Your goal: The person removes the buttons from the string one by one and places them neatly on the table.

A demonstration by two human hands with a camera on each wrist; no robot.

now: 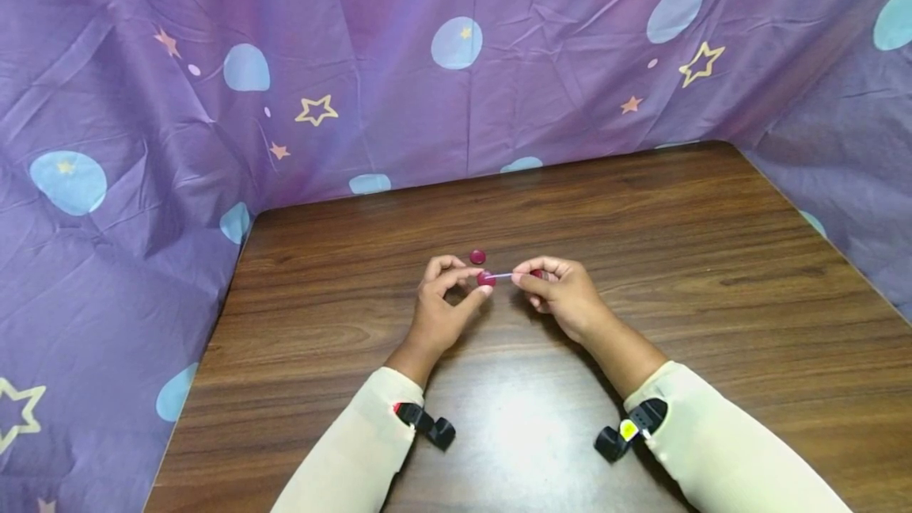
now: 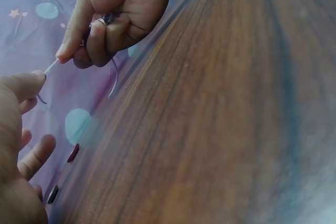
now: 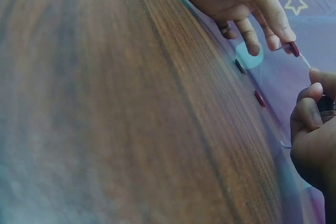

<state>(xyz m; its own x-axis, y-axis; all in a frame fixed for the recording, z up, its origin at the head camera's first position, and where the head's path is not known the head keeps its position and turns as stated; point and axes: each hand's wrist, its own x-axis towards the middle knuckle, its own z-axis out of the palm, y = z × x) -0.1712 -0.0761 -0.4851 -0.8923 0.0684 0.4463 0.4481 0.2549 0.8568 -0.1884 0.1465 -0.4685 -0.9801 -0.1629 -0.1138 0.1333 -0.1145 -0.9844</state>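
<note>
My left hand [image 1: 442,311] pinches a dark red button [image 1: 486,279] between thumb and forefinger, a little above the table. A thin pale cord [image 1: 502,275] runs taut from the button to my right hand [image 1: 566,291], whose thumb and forefinger pinch it. In the right wrist view the button [image 3: 294,49] stands edge-on, with the cord [image 3: 304,60] at its face; its holes are too small to make out. Something dark with cord wound on it [image 2: 108,18] sits within the curled fingers of the right hand, mostly hidden. A loose cord end [image 2: 114,77] hangs below that hand.
Another dark red button [image 1: 477,256] lies on the brown wooden table [image 1: 342,339] just beyond the hands. A further red one [image 1: 536,274] shows partly behind the right fingers. A purple patterned cloth [image 1: 399,62] hangs behind the table and at its sides.
</note>
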